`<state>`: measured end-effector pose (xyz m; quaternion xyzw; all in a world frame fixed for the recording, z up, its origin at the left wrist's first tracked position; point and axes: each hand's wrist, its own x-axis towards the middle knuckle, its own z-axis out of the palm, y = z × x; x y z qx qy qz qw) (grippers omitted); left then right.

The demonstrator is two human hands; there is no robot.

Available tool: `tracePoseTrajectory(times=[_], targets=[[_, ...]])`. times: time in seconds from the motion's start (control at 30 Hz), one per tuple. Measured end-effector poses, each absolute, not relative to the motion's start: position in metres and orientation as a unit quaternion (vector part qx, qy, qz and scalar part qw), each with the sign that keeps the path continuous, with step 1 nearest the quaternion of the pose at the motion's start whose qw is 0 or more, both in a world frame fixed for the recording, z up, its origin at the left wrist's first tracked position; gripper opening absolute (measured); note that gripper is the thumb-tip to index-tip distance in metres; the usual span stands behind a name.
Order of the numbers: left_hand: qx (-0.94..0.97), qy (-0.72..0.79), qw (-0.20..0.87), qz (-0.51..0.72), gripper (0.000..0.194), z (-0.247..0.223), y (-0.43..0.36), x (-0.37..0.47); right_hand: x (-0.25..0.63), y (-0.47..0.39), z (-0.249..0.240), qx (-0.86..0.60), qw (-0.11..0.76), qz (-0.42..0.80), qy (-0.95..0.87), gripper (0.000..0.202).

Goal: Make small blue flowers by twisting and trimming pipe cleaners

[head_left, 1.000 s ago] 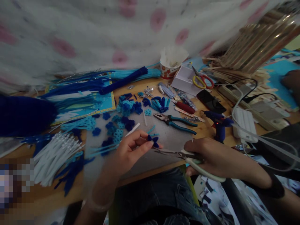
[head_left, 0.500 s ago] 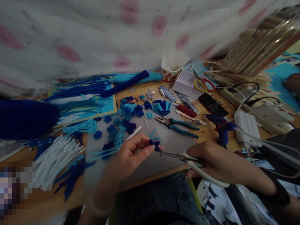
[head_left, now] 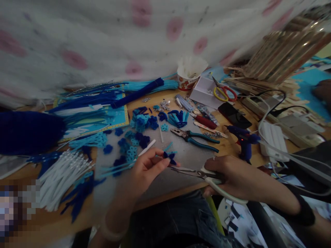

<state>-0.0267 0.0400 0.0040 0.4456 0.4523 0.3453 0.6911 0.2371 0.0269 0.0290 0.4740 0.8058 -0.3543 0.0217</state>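
Between the thumb and fingers of my left hand (head_left: pixel 150 169) is a small dark blue fuzzy flower (head_left: pixel 170 158), its petals pointing outward. My right hand (head_left: pixel 224 174) grips scissors (head_left: pixel 210 178) with pale handles. Their blades (head_left: pixel 186 171) are slightly parted and point left, just below and to the right of the flower, apparently not touching it. A grey mat (head_left: pixel 165 186) lies beneath both hands. Beyond them, pliers (head_left: pixel 190 137) with teal handles rest on the mat, near a light blue flower (head_left: pixel 164 127).
Blue flowers (head_left: pixel 142 124) cover the mat's left side. White stems (head_left: pixel 64 179) and pipe cleaners (head_left: pixel 88 100) lie further left. At right are a blue glue gun (head_left: pixel 243 139), a phone (head_left: pixel 234 115), a power strip with cables (head_left: pixel 275 141), and red-and-yellow scissors (head_left: pixel 224 93). A paper cup (head_left: pixel 188 77) stands behind.
The scissors have shifted slightly left and their blades have parted, coming away from the flower. The flower is tilted a little differently in my left hand.
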Motion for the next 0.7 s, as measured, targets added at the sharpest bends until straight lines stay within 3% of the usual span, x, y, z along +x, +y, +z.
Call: tracePoseTrajectory(times=[0.13, 0.27, 0.4, 0.7], targets=[[0.394, 0.476, 0.697, 0.365, 0.012, -0.003, 0.038, -0.023, 0.239, 0.028, 0.027, 0.475, 0.029, -0.349, 0.807, 0.039], [0.274, 0.474, 0.666, 0.507, 0.017, -0.006, 0.038, -0.011, 0.237, 0.029, 0.024, 0.489, 0.020, -0.337, 0.804, 0.041], [0.146, 0.483, 0.631, 0.590, 0.019, -0.012, 0.036, 0.001, 0.232, 0.030, 0.021, 0.515, -0.040, -0.322, 0.794, 0.048], [0.134, 0.488, 0.606, 0.614, 0.012, -0.016, 0.033, 0.011, 0.213, 0.024, 0.000, 0.579, -0.188, -0.393, 0.689, 0.057]])
